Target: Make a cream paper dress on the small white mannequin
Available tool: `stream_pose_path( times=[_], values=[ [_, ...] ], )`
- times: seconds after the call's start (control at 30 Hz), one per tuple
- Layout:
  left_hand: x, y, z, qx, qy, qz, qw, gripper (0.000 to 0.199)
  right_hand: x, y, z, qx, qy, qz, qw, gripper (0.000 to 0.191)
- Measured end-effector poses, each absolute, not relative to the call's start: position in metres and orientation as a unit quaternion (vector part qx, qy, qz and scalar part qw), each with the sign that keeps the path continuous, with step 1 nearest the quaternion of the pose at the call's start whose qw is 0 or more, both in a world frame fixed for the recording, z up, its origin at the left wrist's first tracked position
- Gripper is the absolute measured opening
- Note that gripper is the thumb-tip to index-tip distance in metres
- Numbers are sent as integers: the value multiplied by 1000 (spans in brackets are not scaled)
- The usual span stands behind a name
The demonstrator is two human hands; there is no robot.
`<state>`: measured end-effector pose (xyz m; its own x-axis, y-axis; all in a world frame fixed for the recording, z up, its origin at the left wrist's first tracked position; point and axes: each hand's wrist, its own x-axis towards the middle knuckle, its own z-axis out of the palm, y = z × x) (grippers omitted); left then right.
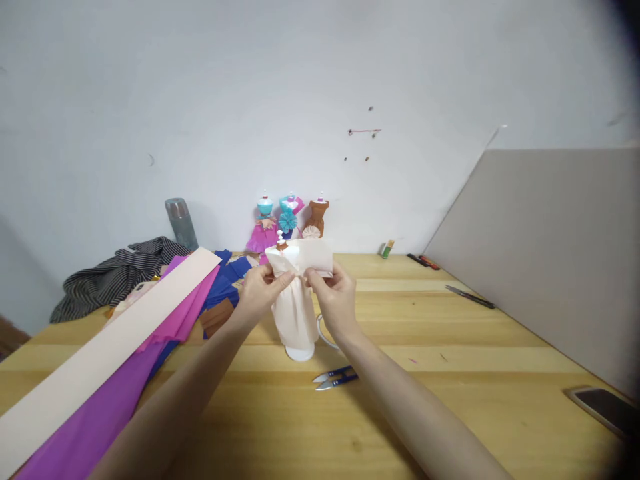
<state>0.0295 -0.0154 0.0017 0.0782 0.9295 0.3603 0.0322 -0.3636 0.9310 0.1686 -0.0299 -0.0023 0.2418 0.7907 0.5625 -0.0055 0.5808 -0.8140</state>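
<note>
In front of me a small dress form (281, 241) stands upright on a white round base (300, 352). A cream paper dress (295, 313) with gathered folds hangs on it. My left hand (260, 292) is closed at the left of the waist, its thumb pressing the paper against the form. My right hand (336, 297) pinches a cream paper piece (316, 255) that sticks out to the right of the bodice. Thread snips (336, 379) with blue handles lie on the table below, partly covered by my right forearm. Behind that wrist a white curved loop (324, 332) shows in part.
Dressed mini forms (316, 217) stand by the wall. To the left lie a long cream strip (110, 357), purple paper (100, 413), blue paper (223, 287) and striped cloth (120, 273), near a bottle (181, 223). Tweezers (470, 296) and a phone (605, 410) lie right.
</note>
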Motion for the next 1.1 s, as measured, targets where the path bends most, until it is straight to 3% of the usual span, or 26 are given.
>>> stream_pose_path(
  times=[1.1],
  values=[
    [25, -12, 3, 599, 419, 550, 405, 43, 172, -39, 14, -363, -500, 331, 713, 10]
  ],
)
